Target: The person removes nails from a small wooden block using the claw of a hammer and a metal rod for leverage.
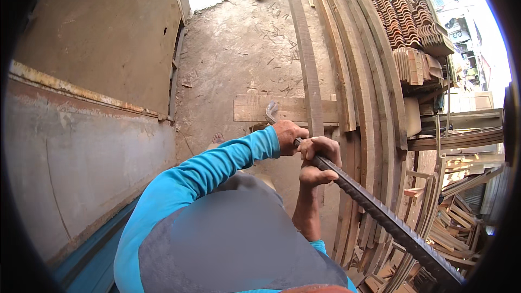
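Head view: the left hand [287, 137] is curled closed around the dark ribbed pry bar [377, 210] near its hooked end, and the right hand [320, 152] grips the shaft just beside it, thumb lying along the metal. The bar slants from over the crosswise board [252, 109] down to the lower right, across the long planks [374, 76], whose edges bound the scrap-strewn ground [233, 49] opposite a grey wall [108, 157]; whether the hook touches the board, I cannot tell.
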Available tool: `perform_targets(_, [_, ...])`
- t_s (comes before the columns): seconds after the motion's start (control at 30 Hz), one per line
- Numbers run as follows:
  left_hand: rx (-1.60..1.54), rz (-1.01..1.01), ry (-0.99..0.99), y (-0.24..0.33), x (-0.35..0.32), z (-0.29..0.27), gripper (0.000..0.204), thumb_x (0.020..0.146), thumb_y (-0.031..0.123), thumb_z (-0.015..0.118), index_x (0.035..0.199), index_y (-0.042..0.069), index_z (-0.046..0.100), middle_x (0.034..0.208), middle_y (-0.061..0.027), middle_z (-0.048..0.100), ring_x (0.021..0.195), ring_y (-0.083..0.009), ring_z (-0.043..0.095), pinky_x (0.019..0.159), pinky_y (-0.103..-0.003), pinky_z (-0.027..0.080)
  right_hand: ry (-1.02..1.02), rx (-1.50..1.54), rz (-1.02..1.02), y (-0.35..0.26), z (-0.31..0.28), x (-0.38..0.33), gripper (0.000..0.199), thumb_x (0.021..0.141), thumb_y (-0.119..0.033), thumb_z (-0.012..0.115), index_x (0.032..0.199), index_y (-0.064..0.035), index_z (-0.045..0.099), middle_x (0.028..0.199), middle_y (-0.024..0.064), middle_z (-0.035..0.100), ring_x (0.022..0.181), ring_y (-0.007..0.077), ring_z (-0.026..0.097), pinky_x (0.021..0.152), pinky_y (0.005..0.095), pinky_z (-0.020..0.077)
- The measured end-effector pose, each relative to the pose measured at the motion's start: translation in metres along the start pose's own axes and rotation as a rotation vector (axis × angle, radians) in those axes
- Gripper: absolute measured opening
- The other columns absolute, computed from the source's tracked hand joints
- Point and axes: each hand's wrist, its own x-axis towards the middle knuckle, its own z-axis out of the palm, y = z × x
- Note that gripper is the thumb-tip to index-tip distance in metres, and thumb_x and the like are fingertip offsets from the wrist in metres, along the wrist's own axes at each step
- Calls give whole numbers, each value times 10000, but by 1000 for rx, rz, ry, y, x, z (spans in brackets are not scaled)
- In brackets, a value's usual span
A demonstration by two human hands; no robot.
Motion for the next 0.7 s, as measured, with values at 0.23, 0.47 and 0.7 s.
perform_targets(0.23, [-205,31,14,-14,13,-6,268,725,200,732,954,100,638,842,-199,677,822,-417,654,703,-479,534,-71,-121,90,-2,18,37,882,876,-791,446,977,68,622,626,49,519,557,126,547,531,263,446])
perform_targets(0.47, [-202,-27,55,-6,35,-22,80,758,106,697,806,68,646,719,-182,643,674,-386,647,585,-427,506,185,-198,-291,-74,24,88,663,973,-483,596,1304,57,399,786,67,560,691,126,584,624,314,543])
perform_targets(0.7, [-194,32,-8,-8,44,-27,113,774,133,752,801,79,656,721,-157,648,694,-357,664,593,-394,519,457,-215,-308,-103,30,109,588,1004,-591,435,1103,-11,450,643,16,431,436,73,383,391,229,387])
